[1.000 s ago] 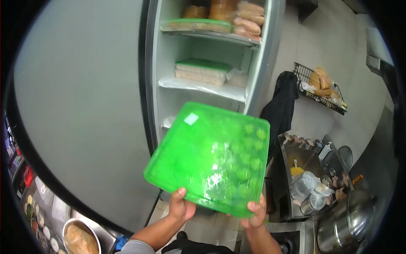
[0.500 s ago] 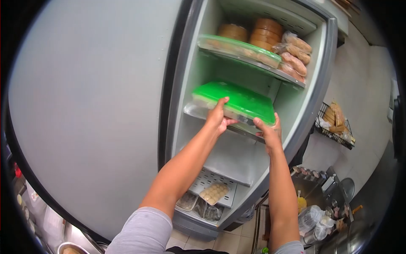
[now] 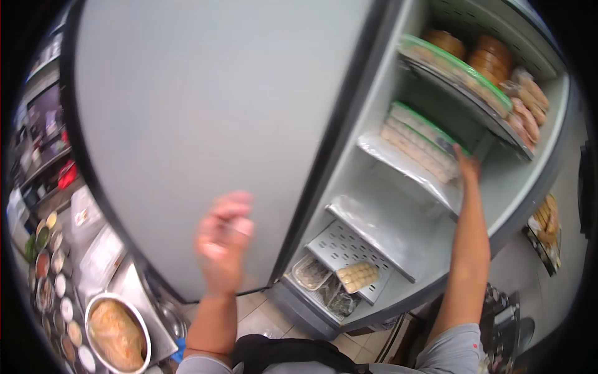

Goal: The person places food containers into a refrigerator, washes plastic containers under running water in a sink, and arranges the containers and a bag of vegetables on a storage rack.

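Resting on the middle shelf [image 3: 398, 167], piled presumably to save room, is a green-lidded container stack [image 3: 420, 129], right hand [image 3: 468, 167] at its right end, perhaps steadying, pinch impossible to tell; left hand [image 3: 224, 240] blurred, loosely spread, apparently empty, before the grey door [image 3: 205, 112].

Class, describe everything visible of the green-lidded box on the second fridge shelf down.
The box looks like clear plastic, with pale contents showing. Its green lid appears closed. It lies flat atop a similar pale layer on the shelf. The right grip seems to touch its right end; blur hides finer detail.
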`<action>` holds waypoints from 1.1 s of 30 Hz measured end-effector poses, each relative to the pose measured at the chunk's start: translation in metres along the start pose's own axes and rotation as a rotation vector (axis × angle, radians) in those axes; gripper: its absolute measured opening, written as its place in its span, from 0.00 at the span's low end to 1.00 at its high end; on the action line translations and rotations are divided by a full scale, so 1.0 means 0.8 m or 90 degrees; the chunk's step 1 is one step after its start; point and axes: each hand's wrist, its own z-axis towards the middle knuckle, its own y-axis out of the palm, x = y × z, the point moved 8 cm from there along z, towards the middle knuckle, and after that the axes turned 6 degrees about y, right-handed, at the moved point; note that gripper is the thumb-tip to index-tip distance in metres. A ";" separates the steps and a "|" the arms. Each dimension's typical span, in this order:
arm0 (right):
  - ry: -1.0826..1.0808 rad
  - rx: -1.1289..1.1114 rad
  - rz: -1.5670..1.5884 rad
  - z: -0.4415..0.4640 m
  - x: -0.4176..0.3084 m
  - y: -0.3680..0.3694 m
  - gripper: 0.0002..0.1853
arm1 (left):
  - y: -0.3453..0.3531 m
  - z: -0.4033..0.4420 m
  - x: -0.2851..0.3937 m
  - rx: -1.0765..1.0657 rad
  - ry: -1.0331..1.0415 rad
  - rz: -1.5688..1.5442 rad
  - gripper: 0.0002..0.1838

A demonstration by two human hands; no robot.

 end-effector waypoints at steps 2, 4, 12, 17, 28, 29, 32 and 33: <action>-0.031 0.002 0.017 0.030 0.004 0.024 0.65 | -0.096 0.016 0.043 0.254 0.108 0.119 0.16; -0.004 -0.007 0.015 0.020 -0.006 0.024 0.65 | -0.169 0.043 0.086 0.408 0.225 0.252 0.19; -0.055 -0.147 -0.174 0.040 -0.027 0.061 0.48 | -0.378 0.168 0.047 0.290 -0.055 0.379 0.47; -0.382 -0.142 0.525 -0.250 -0.069 -0.028 0.30 | -0.344 0.164 0.043 0.216 -0.164 0.320 0.58; -0.453 -0.945 0.377 -0.821 0.122 0.002 0.26 | -0.258 -0.062 0.223 -0.009 -0.001 0.166 0.31; -0.471 -0.965 0.359 -0.841 0.136 0.003 0.28 | -0.236 -0.093 0.231 -0.025 -0.031 0.140 0.37; -0.474 -0.992 0.355 -0.879 0.200 -0.001 0.35 | -0.164 -0.167 0.231 -0.184 -0.167 0.147 0.27; -0.452 -0.992 0.372 -0.884 0.216 -0.009 0.41 | -0.131 -0.211 0.209 -0.174 -0.321 0.125 0.16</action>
